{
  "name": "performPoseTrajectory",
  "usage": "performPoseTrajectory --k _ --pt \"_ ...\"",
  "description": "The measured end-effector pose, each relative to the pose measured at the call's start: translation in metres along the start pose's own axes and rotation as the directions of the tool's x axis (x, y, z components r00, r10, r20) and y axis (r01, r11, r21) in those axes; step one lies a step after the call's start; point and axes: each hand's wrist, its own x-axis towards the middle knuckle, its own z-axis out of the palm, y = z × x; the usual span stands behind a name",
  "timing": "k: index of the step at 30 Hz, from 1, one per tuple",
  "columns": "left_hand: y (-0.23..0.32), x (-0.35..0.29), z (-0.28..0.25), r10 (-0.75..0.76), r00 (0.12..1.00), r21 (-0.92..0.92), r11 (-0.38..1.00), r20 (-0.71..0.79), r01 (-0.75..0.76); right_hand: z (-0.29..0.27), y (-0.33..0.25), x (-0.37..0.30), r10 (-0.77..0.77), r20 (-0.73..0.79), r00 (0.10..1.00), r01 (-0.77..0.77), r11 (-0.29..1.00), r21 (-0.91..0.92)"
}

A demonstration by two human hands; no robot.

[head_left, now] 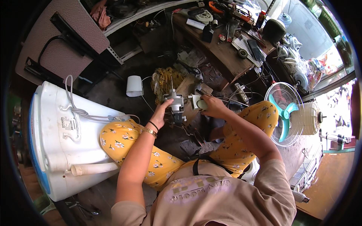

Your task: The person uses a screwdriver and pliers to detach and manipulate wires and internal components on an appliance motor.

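Note:
Between my knees, my left hand (160,115) grips a grey metal motor (176,102) by its left side. A thin shaft points away from me at its top, and a dark part with pale fittings shows at its near end. Just to the right, my right hand (214,107) has its fingers closed around a pale plastic piece (196,102); some of that piece is covered by the fingers. A small gap separates the motor and the plastic piece. Below both hands, loose parts on the dark floor are too dim to name.
A white appliance body (85,124) with a grey cord lies on my left. A fan (284,115) with teal blades stands at right. Ahead are a white container (134,86), a yellow cloth (162,80), a power strip (241,93) and a cluttered wooden bench (226,62) holding a phone (256,50).

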Motion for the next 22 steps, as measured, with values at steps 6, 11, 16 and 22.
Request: performPoseTrajectory --k 6,11,16,22 --pt "0.012 0.002 -0.005 0.076 0.995 0.040 0.997 -0.066 -0.073 0.022 -0.006 0.005 0.019 -0.077 0.997 -0.019 1.000 0.006" --pt "0.007 0.001 -0.009 -0.083 0.996 -0.020 0.996 -0.028 0.083 0.023 -0.007 0.005 -0.079 -0.186 0.979 0.062 0.994 -0.095" --pt "0.006 -0.005 -0.010 -0.121 0.986 0.045 0.991 -0.116 0.127 0.010 -0.019 0.011 -0.072 0.013 0.997 0.072 0.997 -0.041" --pt "0.009 -0.002 -0.029 -0.441 0.897 0.318 0.845 -0.038 0.429 0.033 0.042 0.039 -0.112 0.487 0.866 0.004 0.976 0.217"
